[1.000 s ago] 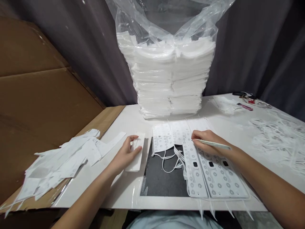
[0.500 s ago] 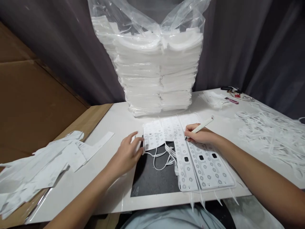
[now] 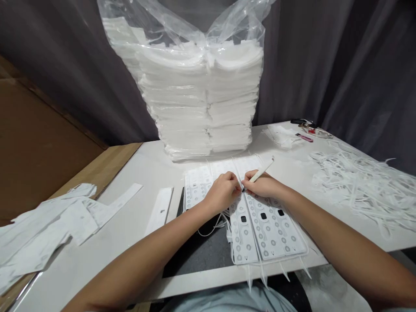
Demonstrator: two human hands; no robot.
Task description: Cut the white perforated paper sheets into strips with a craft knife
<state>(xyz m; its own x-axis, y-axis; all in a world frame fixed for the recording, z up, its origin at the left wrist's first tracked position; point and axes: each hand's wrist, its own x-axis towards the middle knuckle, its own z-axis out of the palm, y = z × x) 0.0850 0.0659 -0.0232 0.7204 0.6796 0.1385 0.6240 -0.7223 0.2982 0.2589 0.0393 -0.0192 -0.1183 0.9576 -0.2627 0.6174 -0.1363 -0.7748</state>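
My right hand (image 3: 261,185) grips a slim white pen-like tool (image 3: 262,169), tilted up to the right, its dark tip down at a seam between printed panels. Close beside that tip, my left hand (image 3: 224,189) has its fingers pinched together over the panels; what they hold, if anything, is hidden. The white printed sheet (image 3: 271,232) is marked with grey rings and small black squares, and thin white strips separate its panels. Under it lies a dark mat (image 3: 195,255). White cords (image 3: 208,234) loop out below my left wrist, partly covered.
A tall clear bag of stacked white sheets (image 3: 201,99) stands behind. Peeled white strips (image 3: 58,221) pile at the left by a cardboard box (image 3: 42,143); one strip (image 3: 160,211) lies nearer. Tangled white cords (image 3: 364,186) and a pink cutter (image 3: 304,137) are at the right.
My left hand has moved right from the sheet's left edge to beside the tool tip, its fingers closing. A white strip now shows on the table at the left. The view has shifted slightly.
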